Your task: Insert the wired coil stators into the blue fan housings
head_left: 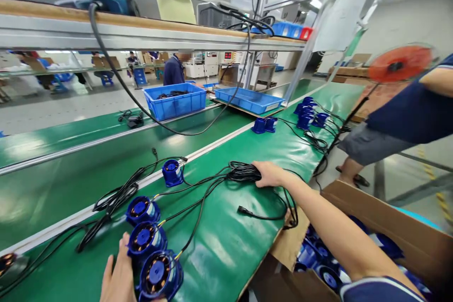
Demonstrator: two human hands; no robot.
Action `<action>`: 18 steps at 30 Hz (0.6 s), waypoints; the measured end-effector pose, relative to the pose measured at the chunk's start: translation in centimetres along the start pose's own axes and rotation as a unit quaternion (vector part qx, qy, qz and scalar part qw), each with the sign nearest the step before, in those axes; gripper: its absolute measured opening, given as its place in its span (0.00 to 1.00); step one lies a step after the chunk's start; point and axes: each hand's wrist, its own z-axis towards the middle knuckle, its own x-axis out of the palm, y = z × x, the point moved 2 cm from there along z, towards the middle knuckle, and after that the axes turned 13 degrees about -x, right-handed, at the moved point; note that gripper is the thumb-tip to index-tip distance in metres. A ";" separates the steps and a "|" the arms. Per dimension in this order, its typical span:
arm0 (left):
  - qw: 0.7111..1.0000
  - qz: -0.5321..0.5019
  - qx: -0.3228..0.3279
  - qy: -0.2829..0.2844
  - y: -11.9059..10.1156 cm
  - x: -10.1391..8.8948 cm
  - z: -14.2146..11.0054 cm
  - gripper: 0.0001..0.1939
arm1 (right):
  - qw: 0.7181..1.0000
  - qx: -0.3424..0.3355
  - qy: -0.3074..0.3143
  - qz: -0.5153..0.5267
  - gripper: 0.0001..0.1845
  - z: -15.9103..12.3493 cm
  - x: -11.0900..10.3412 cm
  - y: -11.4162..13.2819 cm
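My right hand [271, 173] grips the end of a bundle of black cables [242, 171] over the green work surface. A cable end with a black plug [245, 211] lies just below it. From the bundle, wires run left to several blue fans with copper windings, among them a near fan [157, 271], a middle fan [146, 238] and a farther fan [142, 210]. My left hand [118, 273] rests against the left side of the near fans with its fingers stretched out. Part of it is hidden at the bottom edge. Another blue fan [172, 172] stands farther back.
Right of the bench, a cardboard box [375, 207] holds many blue fans. More blue fans [306, 113] with cables stand farther along. Behind are a blue bin [175, 104] with cables and a blue tray [249, 99]. A cable hangs from the shelf; a person stands at right.
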 end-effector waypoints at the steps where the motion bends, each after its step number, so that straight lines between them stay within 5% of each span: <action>1: 1.000 0.009 0.014 0.004 0.0 0.1 0.8 0.73 | 1.000 -0.001 -0.011 -0.001 0.35 -0.7 0.2 0.0; 4: 0.998 0.030 0.039 0.031 0.3 0.7 3.4 0.79 | 0.998 0.004 -0.063 0.016 0.29 -3.8 0.1 0.0; 10: 0.986 0.034 0.097 0.128 -1.4 1.9 7.8 0.81 | 0.949 0.078 -0.297 0.071 0.31 -10.1 -2.7 -1.5; 14: 0.978 0.031 0.103 0.177 -5.8 2.7 11.0 0.81 | 0.932 0.129 -0.335 0.037 0.33 -12.0 -4.8 -2.1; 18: 0.967 0.006 0.099 0.236 -12.5 4.5 15.9 0.81 | 0.922 0.234 -0.308 0.013 0.36 -13.7 -5.8 -5.3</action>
